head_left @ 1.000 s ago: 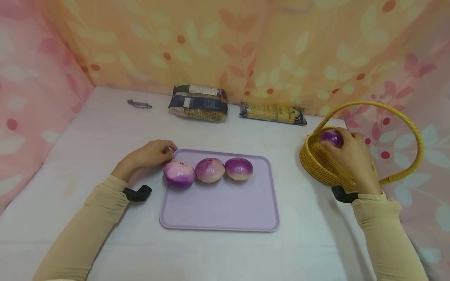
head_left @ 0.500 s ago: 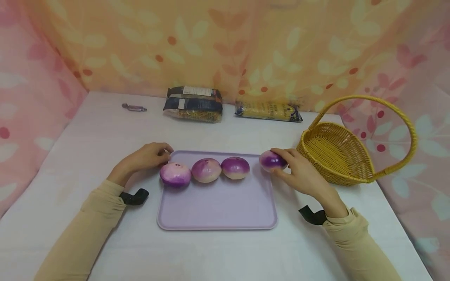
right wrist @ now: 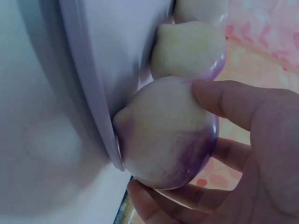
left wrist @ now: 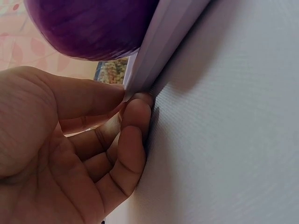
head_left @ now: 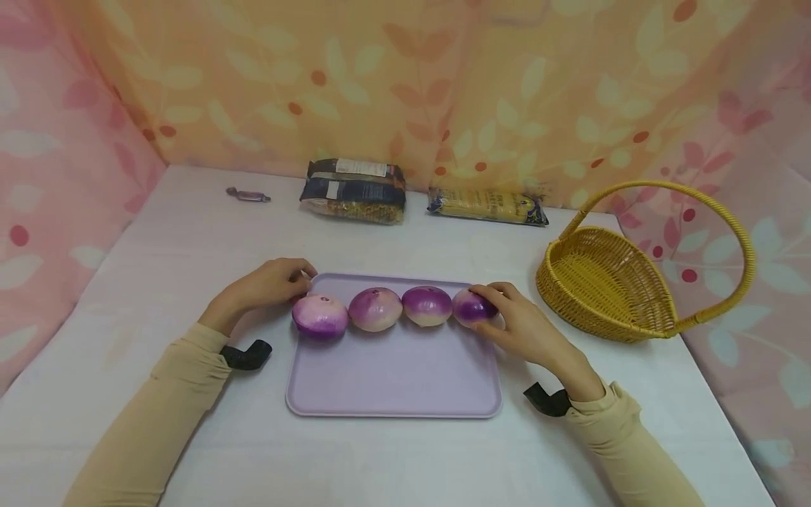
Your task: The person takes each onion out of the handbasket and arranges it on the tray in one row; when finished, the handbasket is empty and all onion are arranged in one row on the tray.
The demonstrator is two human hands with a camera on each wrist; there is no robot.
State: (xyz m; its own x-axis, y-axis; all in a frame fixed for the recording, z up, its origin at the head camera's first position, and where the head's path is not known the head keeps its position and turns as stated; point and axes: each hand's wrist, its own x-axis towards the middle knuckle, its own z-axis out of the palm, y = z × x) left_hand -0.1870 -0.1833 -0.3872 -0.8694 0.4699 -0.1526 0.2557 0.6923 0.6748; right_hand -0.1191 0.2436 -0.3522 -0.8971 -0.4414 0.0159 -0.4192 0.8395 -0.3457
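On the lilac tray [head_left: 393, 384], several purple-and-white turnips stand in a row along the back half. My right hand [head_left: 524, 322] holds the rightmost turnip [head_left: 472, 308], thumb on one side and fingers on the other. In the right wrist view this turnip [right wrist: 163, 135] sits at the tray rim, touching its neighbour [right wrist: 189, 51]. My left hand [head_left: 269, 283] pinches the tray's back left corner. Seen from the left wrist, the thumb and curled fingers [left wrist: 133, 151] meet at the tray edge [left wrist: 161, 51], below the leftmost turnip [left wrist: 93, 23].
A yellow wicker basket [head_left: 570, 310] with a tall handle stands right of the tray. Behind it lie a dark pasta bag [head_left: 353, 190], a yellow spaghetti pack [head_left: 488, 205] and a wrapped candy [head_left: 248, 195]. Patterned cloth [head_left: 405, 84] surrounds the white table.
My right hand has brought a turnip from the basket leftward onto the tray, against the end of the row. The left hand has stayed at the tray corner.
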